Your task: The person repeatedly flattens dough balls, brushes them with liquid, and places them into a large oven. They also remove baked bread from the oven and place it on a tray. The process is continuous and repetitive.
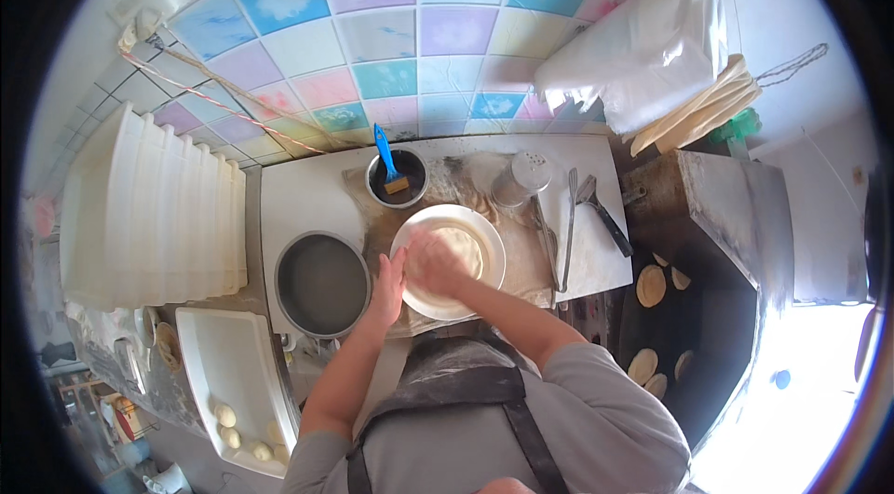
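Note:
A white plate (496,249) lies on a stained cloth (527,263) on the counter, with a round flattened piece of dough (462,249) in it. My right hand (436,263), blurred, is over the left part of the plate and partly hides the dough. My left hand (388,288) is at the plate's left rim, fingers pointing up; whether it grips the rim cannot be told. Left of it stands a round dark metal pan (323,283). Behind the plate is a small pot (370,183) holding a blue-handled brush (386,155).
A shaker (520,178), tongs (570,235) and a black-handled tool (606,218) lie right. Flat dough rounds (651,286) are inside the dark oven-like chamber (698,333). At left are stacked white trays (174,214) and a white tray (227,354) with dough balls (230,437).

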### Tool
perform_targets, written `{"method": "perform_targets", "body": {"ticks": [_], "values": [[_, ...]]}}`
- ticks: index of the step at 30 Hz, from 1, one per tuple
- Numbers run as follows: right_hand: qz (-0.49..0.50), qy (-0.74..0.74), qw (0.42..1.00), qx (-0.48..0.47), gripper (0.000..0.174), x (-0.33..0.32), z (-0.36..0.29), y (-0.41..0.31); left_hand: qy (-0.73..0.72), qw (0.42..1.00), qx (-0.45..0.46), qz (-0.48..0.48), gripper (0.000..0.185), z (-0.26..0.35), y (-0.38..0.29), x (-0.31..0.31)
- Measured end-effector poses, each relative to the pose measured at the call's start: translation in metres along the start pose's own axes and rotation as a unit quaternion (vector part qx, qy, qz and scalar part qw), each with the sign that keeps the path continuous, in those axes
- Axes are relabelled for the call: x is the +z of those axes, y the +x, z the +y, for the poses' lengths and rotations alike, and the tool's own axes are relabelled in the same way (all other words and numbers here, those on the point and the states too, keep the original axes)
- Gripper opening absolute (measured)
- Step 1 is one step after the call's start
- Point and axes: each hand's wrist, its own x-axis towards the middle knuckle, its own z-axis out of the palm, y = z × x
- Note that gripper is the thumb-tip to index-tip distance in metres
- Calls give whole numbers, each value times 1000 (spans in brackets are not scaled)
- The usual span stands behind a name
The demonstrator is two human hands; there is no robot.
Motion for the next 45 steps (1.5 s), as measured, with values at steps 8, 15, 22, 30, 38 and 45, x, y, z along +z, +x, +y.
{"method": "perform_targets", "body": {"ticks": [8,15,22,30,38,45], "values": [[-21,-40,993,105,74,4,0,-12,-19,998,-12,66,76,-15,11,-10],[-88,-66,994,-10,64,-6,-1,-46,489,846,116,174,40,-16,47,1],[112,603,653,445,23,-10,-7,-41,714,664,219,45,17,-4,27,60],[207,637,669,323,26,-27,35,-234,317,942,100,-50,25,-68,15,172],[387,530,527,540,28,-5,139,-480,187,884,-304,-300,24,-315,127,361],[257,217,588,735,38,27,233,-527,715,629,49,-302,34,-388,182,464]]}}
